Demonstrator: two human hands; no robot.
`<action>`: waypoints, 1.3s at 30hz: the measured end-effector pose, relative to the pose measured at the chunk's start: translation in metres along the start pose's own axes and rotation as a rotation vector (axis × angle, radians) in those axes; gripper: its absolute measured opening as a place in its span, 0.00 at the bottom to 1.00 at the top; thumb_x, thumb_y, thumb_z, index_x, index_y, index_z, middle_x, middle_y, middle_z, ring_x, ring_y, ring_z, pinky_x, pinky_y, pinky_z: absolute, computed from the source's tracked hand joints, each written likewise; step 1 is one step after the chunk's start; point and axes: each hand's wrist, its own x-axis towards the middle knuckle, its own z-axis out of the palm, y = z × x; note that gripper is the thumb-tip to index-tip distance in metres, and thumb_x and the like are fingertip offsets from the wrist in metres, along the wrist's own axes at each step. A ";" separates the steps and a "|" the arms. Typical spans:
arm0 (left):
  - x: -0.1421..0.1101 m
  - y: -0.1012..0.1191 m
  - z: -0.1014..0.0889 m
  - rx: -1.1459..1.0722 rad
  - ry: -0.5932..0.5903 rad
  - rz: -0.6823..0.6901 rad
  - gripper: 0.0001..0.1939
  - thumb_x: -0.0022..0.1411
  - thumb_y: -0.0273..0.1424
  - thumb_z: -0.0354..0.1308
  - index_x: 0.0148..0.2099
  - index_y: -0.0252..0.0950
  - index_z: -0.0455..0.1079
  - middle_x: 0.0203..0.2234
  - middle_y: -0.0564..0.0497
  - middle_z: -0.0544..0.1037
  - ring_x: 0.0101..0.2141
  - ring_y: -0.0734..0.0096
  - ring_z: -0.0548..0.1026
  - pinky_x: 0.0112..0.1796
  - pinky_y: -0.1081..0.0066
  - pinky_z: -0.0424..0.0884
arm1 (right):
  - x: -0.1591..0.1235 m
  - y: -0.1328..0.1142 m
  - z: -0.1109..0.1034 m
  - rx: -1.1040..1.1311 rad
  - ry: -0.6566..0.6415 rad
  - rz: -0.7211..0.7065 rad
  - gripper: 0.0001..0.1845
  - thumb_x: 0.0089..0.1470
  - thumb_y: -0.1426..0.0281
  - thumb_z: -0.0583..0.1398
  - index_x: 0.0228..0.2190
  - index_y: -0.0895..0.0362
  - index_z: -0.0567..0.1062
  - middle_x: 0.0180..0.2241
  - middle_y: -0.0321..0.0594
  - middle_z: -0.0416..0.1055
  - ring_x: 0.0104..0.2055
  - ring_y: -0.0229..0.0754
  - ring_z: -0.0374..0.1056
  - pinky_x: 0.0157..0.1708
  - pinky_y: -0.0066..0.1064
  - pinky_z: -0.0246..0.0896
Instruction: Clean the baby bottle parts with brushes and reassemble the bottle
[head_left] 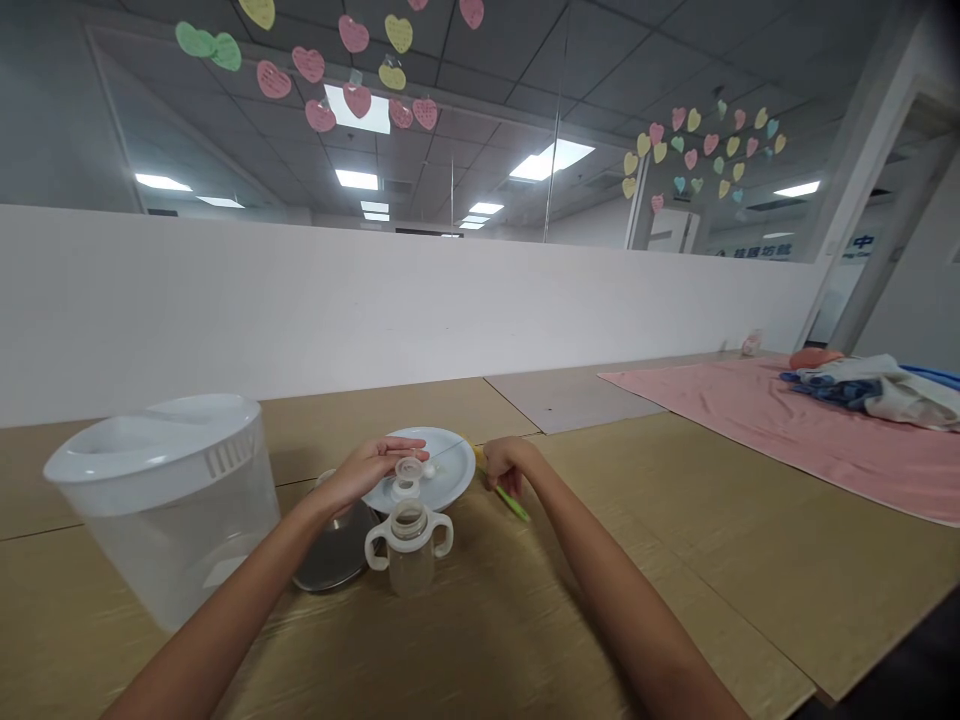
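Note:
My left hand [373,466] is over the left side of a white plate [455,487], its fingers stretched out to the right. Just below those fingers, a white bottle-top part [407,478] with a clear ring and a small white piece [429,468] are at the plate. In front stands a clear bottle [411,560] without a lid, in a white two-handled holder. To the plate's right, my right hand [508,462] points downward with fingers closed round a thin green and yellow stick-like tool [514,506]; its gripped part is hidden.
A large translucent bucket [180,530] with a white rim stands at the left. Between it and the bottle is a round metal lid or pan [336,555], partly behind my left arm. A pink cloth [720,420] with bundled fabrics [885,390] lies at right. A white wall [420,310] bounds the back.

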 end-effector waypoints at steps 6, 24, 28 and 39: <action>-0.003 0.011 0.002 -0.006 0.144 0.057 0.22 0.48 0.39 0.59 0.43 0.31 0.72 0.39 0.44 0.78 0.40 0.60 0.75 0.41 0.66 0.70 | -0.040 0.019 -0.017 0.004 0.290 0.024 0.10 0.53 0.69 0.58 0.35 0.64 0.72 0.32 0.41 0.72 0.32 0.38 0.69 0.32 0.33 0.65; -0.015 0.036 0.005 0.069 0.340 0.276 0.21 0.50 0.47 0.55 0.35 0.33 0.69 0.24 0.51 0.74 0.27 0.69 0.73 0.33 0.70 0.69 | -0.139 -0.015 -0.002 0.428 0.716 -1.016 0.14 0.55 0.68 0.51 0.41 0.58 0.70 0.24 0.35 0.68 0.18 0.29 0.59 0.17 0.20 0.53; -0.018 0.039 0.007 0.101 0.357 0.285 0.21 0.50 0.48 0.55 0.34 0.33 0.70 0.20 0.52 0.72 0.26 0.70 0.72 0.30 0.71 0.69 | -0.133 -0.008 -0.005 0.387 0.913 -0.821 0.11 0.53 0.73 0.51 0.34 0.60 0.73 0.22 0.36 0.69 0.18 0.28 0.57 0.18 0.20 0.50; -0.021 0.041 0.001 0.109 0.457 0.304 0.20 0.51 0.46 0.55 0.35 0.33 0.72 0.25 0.50 0.76 0.29 0.68 0.74 0.34 0.70 0.69 | -0.136 -0.007 -0.005 0.233 0.925 -0.628 0.11 0.50 0.74 0.53 0.30 0.60 0.75 0.20 0.37 0.69 0.19 0.32 0.59 0.19 0.24 0.49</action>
